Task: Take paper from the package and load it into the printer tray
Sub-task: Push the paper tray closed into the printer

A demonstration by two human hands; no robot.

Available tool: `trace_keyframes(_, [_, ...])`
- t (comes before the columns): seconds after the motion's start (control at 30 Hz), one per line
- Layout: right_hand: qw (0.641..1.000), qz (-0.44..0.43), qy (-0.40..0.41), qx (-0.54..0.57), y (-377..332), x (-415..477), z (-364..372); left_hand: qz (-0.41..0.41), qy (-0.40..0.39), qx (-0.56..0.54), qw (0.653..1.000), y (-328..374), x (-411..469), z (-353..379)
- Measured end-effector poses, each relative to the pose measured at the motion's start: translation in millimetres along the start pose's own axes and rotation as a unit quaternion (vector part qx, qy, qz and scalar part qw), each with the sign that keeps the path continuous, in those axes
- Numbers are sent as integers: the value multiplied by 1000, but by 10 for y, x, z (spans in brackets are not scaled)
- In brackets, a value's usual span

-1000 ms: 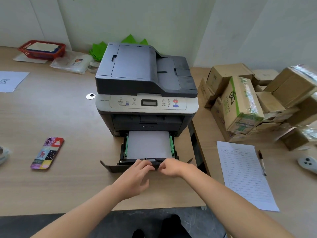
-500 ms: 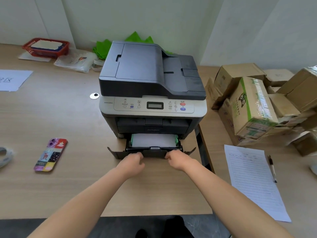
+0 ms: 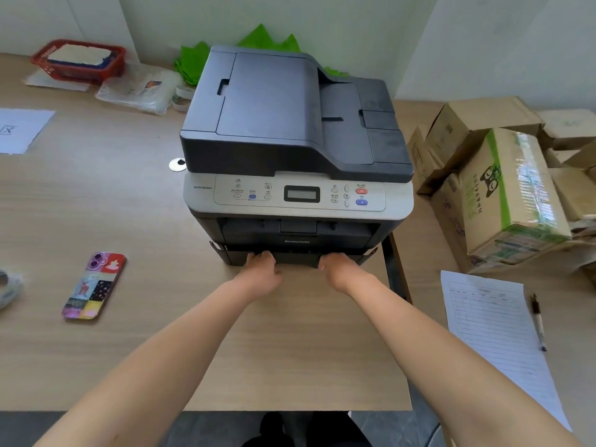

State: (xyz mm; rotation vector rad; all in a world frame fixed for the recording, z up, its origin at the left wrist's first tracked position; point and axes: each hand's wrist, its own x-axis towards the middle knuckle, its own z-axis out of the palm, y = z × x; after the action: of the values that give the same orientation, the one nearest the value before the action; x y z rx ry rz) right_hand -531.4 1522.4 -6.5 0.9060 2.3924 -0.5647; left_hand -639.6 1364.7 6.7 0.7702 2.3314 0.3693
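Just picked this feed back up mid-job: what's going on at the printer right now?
A person has both hands on the front of the paper tray at the bottom of the printer: left hand near its left end, right hand near its right. The tray looks pushed in almost flush, and no paper shows in it. A phone lies on the desk to the left, a printed form and pen to the right.

The tray (image 3: pixel 298 257) has gone from pulled out to pushed fully into the printer (image 3: pixel 296 175); the white paper once showing is hidden; both hands (image 3: pixel 261 272) (image 3: pixel 337 269) moved forward, pressing its front.
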Motion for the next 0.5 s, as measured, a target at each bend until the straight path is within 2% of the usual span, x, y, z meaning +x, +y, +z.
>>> trace_keyframes(0.13, [999, 24, -10, 27, -42, 67, -8, -9, -6, -16, 1000, -20, 10, 8])
trace_keyframes(0.33, [999, 11, 26, 45, -84, 24, -90, -35, -4, -33, 999, 84, 32, -162])
trace_keyframes(0.5, [996, -44, 64, 38, -127, -269, -83, 22, 11, 54, 998, 75, -224, -61])
